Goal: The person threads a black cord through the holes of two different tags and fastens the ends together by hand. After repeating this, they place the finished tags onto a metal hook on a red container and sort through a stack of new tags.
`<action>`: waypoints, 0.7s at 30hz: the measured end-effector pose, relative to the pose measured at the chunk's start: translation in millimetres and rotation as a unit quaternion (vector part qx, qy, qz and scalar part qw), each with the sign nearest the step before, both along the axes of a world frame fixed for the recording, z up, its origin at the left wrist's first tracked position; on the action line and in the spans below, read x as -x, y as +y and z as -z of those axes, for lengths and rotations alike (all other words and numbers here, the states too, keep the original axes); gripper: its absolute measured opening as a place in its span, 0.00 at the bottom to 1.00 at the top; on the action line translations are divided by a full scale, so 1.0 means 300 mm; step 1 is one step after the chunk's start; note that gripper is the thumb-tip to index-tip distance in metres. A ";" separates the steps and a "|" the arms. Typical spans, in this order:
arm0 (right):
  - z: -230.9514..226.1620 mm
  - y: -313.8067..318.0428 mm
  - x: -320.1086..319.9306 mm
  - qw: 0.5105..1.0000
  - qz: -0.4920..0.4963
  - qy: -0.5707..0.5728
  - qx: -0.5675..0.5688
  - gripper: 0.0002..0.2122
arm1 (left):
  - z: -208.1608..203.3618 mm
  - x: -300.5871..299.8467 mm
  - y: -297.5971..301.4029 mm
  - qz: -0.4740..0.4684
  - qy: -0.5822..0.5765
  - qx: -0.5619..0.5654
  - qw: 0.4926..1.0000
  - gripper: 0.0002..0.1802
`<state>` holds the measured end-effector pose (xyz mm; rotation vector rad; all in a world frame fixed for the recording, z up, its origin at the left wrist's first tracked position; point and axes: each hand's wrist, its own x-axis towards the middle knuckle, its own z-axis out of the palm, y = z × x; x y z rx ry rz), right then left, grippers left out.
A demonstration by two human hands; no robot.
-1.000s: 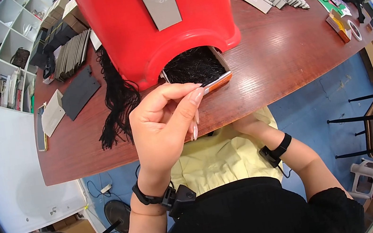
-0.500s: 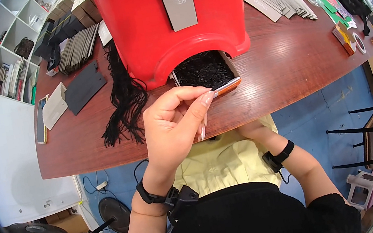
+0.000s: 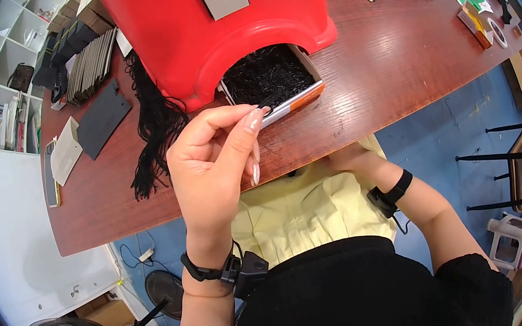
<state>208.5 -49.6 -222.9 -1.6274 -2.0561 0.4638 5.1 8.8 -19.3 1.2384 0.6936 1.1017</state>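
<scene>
The left hand [image 3: 212,170] is raised over the reddish wooden table [image 3: 395,71], its grip pinched on a thin black string, barely discernible. The box of black strings [image 3: 270,78] sits beneath a red bin [image 3: 216,36]. The right hand [image 3: 347,159] is tucked under the table edge; its grip cannot be told. Blue floor [image 3: 444,137] and white shelving [image 3: 2,79] surround the table.

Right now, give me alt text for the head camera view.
A left hand is raised with fingertips pinched beside a box of black strings under a red bin on a wooden table; the right hand is at the table edge.

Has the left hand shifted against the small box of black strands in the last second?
No. The left hand keeps its raised pinch just in front of the box under the red bin; fingertips stay near its front edge.
</scene>
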 end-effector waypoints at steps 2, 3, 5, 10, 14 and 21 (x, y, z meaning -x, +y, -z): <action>0.010 -0.002 -0.010 0.999 0.008 0.021 0.029 0.20 | 0.004 0.001 0.000 -0.001 0.002 0.003 1.000 0.04; 0.015 -0.004 -0.013 0.998 0.014 0.040 0.055 0.21 | 0.005 0.003 -0.001 -0.004 0.003 0.004 1.000 0.04; 0.033 -0.002 -0.008 0.995 -0.002 0.075 0.065 0.22 | 0.003 0.008 -0.005 -0.002 0.007 0.005 1.000 0.04; 0.010 -0.087 0.084 0.962 -0.184 -0.069 0.191 0.26 | 0.014 -0.001 -0.009 -0.002 0.014 0.010 1.000 0.04; 0.027 -0.170 0.091 0.947 -0.270 -0.111 0.132 0.22 | 0.010 0.001 -0.012 0.000 0.017 0.010 1.000 0.04; 0.006 -0.007 0.124 0.939 -0.111 0.008 0.327 0.16 | 0.018 -0.012 -0.020 0.025 0.003 0.018 1.000 0.04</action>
